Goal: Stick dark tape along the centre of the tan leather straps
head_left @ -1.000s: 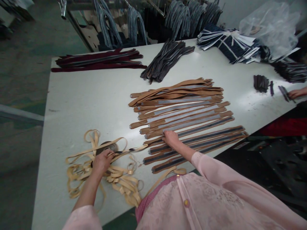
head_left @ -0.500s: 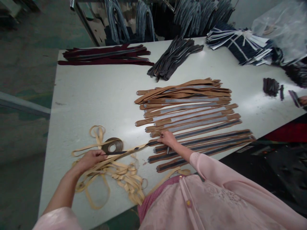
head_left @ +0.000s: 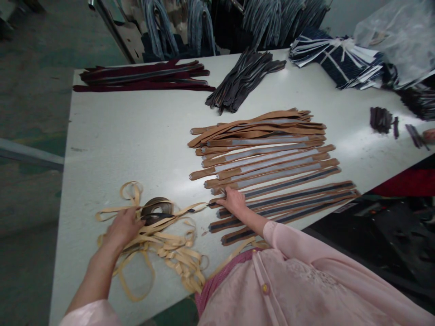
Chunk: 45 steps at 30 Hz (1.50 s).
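Observation:
A roll of dark tape [head_left: 157, 204] lies at the left among loose, tangled cream ribbon [head_left: 170, 244]. My left hand [head_left: 124, 226] is at the roll's left side, fingers curled and closed on the dark tape. From there the narrow tape runs right, twisting with cream ribbon. My right hand [head_left: 235, 201] is closed, pinching the tape near the left end of a brown fabric strip [head_left: 292, 181]. Something small glints at its fingers; I cannot make it out. Below it lie brown strips with dark tape along their middles [head_left: 288, 206]; above it are strips with grey middles [head_left: 272, 160].
Maroon strips [head_left: 142, 77] and a dark grey bundle [head_left: 238, 81] lie along the table's [head_left: 112, 136] far side. Tied navy pieces [head_left: 340, 59] and a clear plastic bag [head_left: 397, 40] sit far right. Another person's hand [head_left: 428, 135] is near small dark pieces [head_left: 380, 120].
My left hand has shifted slightly left and up, over the roll's edge. My right hand has moved a little left toward the strip's end. The view has shifted slightly.

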Each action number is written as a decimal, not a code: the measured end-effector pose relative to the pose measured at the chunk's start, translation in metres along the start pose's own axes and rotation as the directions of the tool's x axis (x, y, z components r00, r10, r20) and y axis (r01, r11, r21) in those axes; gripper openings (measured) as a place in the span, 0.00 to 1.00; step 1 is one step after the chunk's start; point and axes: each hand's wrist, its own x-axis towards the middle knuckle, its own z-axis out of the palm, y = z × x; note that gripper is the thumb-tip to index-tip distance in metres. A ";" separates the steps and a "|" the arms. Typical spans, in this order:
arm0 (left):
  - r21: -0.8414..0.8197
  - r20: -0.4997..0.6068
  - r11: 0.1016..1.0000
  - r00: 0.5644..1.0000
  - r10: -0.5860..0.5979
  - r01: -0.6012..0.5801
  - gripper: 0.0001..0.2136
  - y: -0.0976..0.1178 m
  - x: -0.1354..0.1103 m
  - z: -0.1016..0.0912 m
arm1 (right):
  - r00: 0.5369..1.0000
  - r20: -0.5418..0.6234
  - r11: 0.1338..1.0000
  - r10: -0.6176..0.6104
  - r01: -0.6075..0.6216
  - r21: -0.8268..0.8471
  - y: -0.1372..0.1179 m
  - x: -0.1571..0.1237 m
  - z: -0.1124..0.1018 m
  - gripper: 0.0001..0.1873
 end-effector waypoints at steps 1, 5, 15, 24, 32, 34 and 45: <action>0.036 -0.093 0.997 0.993 0.078 -0.075 0.21 0.016 -0.008 0.002 | 1.000 -0.002 1.000 0.003 -0.003 0.003 0.000 0.000 0.001 0.30; 0.018 -0.297 0.899 0.856 0.422 -0.437 0.21 0.097 -0.045 0.040 | 1.000 -0.005 1.000 0.013 -0.013 0.021 -0.001 0.000 0.002 0.31; -0.016 -0.072 0.907 0.905 0.419 -0.421 0.08 0.162 -0.053 0.112 | 0.999 -0.039 1.000 0.021 -0.020 0.015 -0.004 0.000 0.006 0.32; -0.206 0.055 0.960 0.978 0.203 -0.188 0.13 0.161 -0.043 0.108 | 0.982 -0.091 0.968 -0.163 0.177 0.178 0.006 -0.020 -0.005 0.17; -0.402 0.122 0.915 0.993 0.012 0.039 0.13 0.163 -0.030 0.117 | 0.948 0.020 0.930 -0.316 0.306 0.201 0.010 -0.047 -0.002 0.11; -0.439 0.139 0.895 0.990 -0.021 0.081 0.13 0.164 -0.029 0.117 | 0.952 0.032 0.929 -0.303 0.288 0.231 0.007 -0.047 0.001 0.12; -0.541 0.201 0.822 0.976 -0.078 0.177 0.13 0.171 -0.034 0.118 | 0.961 -0.008 0.928 -0.276 0.269 0.259 -0.019 -0.034 0.011 0.12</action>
